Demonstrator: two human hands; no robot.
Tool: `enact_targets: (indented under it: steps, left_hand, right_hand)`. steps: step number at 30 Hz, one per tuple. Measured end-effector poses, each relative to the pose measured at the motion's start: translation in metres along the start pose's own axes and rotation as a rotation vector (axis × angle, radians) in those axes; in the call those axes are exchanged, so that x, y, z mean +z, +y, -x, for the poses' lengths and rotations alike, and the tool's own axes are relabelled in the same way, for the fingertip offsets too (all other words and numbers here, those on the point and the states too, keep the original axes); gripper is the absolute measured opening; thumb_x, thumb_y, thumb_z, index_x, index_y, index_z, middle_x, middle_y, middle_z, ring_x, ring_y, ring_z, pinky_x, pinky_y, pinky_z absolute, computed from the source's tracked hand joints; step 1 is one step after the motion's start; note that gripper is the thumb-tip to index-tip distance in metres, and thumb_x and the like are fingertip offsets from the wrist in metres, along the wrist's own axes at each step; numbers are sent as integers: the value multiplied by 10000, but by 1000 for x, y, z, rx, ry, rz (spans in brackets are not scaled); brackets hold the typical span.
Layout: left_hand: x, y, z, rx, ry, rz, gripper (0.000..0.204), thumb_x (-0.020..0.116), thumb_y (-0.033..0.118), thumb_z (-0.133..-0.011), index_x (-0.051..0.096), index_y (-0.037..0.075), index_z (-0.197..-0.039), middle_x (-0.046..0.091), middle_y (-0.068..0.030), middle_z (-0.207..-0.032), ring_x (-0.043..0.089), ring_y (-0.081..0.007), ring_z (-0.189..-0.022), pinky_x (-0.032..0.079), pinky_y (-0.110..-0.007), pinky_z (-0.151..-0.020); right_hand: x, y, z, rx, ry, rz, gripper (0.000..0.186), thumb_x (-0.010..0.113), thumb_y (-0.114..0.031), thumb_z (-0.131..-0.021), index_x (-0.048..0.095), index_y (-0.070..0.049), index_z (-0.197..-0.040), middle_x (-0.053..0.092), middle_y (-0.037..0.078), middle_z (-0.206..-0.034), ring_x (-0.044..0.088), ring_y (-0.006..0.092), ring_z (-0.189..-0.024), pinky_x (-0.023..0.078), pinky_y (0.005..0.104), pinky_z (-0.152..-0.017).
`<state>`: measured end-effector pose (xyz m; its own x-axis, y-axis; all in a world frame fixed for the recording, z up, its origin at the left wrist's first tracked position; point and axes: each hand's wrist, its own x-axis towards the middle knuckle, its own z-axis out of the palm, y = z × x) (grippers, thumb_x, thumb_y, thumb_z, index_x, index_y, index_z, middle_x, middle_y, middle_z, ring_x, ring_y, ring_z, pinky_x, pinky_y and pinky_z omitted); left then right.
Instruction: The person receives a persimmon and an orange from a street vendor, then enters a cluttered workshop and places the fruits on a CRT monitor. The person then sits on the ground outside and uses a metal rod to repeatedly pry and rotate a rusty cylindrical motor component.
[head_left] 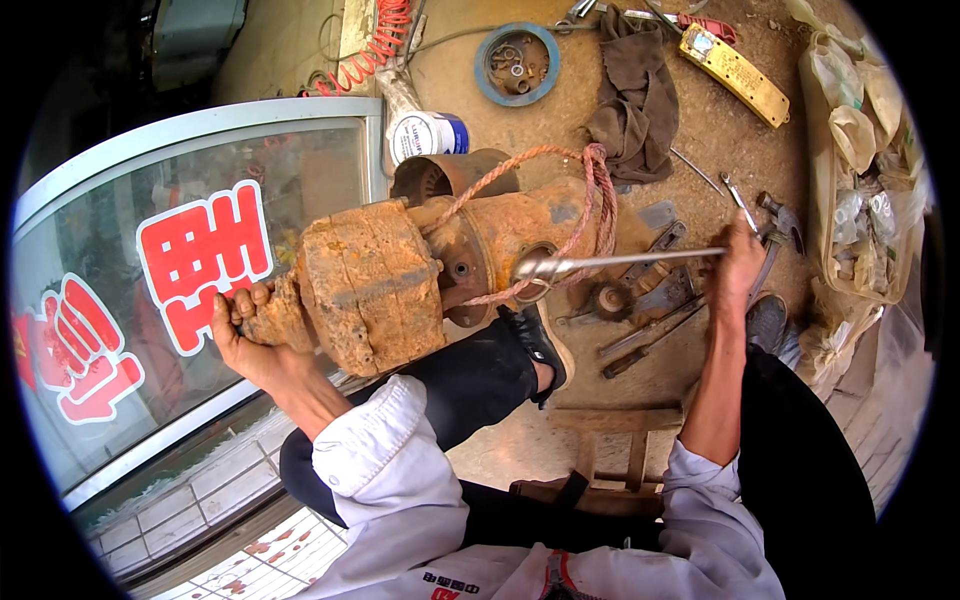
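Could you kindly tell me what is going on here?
A seated person is handling a heavily rusted metal assembly with a pink rope looped about it. The left grip is closed around its narrow end, while the right grip holds a long shiny metal tool, whose far end is at a round opening in the assembly's side. Whether it is seated there is unclear. On the ground beyond sits a blue-rimmed dish of small parts.

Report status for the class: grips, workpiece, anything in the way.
Left grip holding rusty machine; right grip holding metal bar. Machine lying sideways. Pink rope looped around machine, near bar.
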<state>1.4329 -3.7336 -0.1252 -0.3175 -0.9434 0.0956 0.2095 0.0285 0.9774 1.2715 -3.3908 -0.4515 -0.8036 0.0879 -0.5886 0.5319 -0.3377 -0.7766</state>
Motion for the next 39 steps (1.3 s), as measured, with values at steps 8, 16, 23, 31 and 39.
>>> enact_targets:
  steps: [8,16,23,31,39]
  left_hand:
    - [7,1,5,12,10,-21,252,538,191,-944,433,112,-729,425,-15,-650,486,-189,-700,450,-390,-731]
    - [8,0,6,-7,-33,1,237,535,177,-942,454,103,-731,470,-30,-666,494,-191,-698,450,-375,-735]
    - [10,-1,6,15,-19,-17,230,534,168,-940,459,100,-733,472,-33,-663,493,-193,-689,451,-373,-724]
    - [5,-1,4,12,-15,-22,245,529,214,-944,463,110,-733,454,-20,-659,493,-192,-696,448,-396,-725]
    - [4,-2,2,12,-7,-12,256,523,239,-950,467,116,-732,445,-17,-659,487,-191,-695,435,-399,-726]
  right_hand:
    - [51,27,15,137,-78,-66,424,606,-359,-937,458,-132,-611,375,-43,-508,340,71,-404,272,256,-364]
    - [65,36,21,115,-112,-44,433,582,-374,-946,427,-127,-625,386,-14,-500,336,92,-398,272,268,-370]
    - [74,43,30,24,30,-56,442,579,-372,-950,462,-114,-611,394,-38,-528,336,66,-446,261,265,-394]
    - [86,62,25,-11,-86,-20,433,521,-374,-984,515,-48,-699,477,-2,-621,447,87,-603,375,273,-560]
    - [117,67,24,8,139,-223,420,517,-359,-985,517,-42,-709,446,-5,-622,383,99,-572,321,301,-521]
